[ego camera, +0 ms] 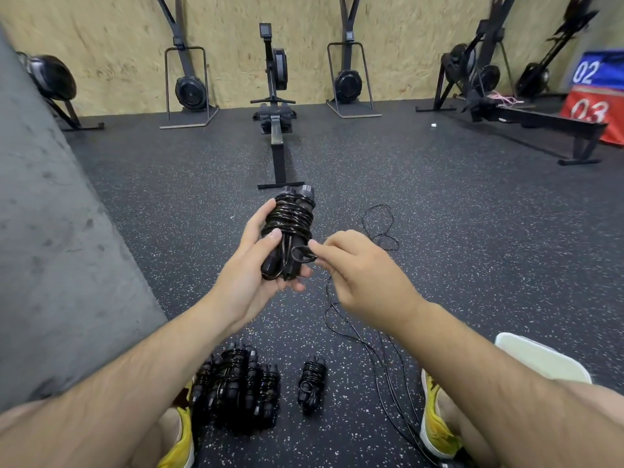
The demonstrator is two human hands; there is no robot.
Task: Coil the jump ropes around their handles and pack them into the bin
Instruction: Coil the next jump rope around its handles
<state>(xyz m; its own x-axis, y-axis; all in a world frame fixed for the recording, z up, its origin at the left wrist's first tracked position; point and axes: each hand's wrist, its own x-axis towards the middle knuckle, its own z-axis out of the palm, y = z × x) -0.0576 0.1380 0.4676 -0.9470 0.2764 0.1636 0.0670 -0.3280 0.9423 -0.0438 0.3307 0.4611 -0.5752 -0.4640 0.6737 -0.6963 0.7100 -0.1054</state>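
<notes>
Currently | your left hand (250,275) grips black cord-wrapped jump-rope bundle (290,217) | your right hand (358,265) pinches its loose loop (301,254) | speckled black rubber floor (456,231) open ahead, grey concrete wall (50,231) close left.

Even indoor light, soft shadows, wide-angle bending at edges

I get one wide-angle view only, from the person's head, facing forward and down, close above the left hand (251,265) and right hand (361,275), with the floor (456,231) running out to the far wall (101,45).
</notes>
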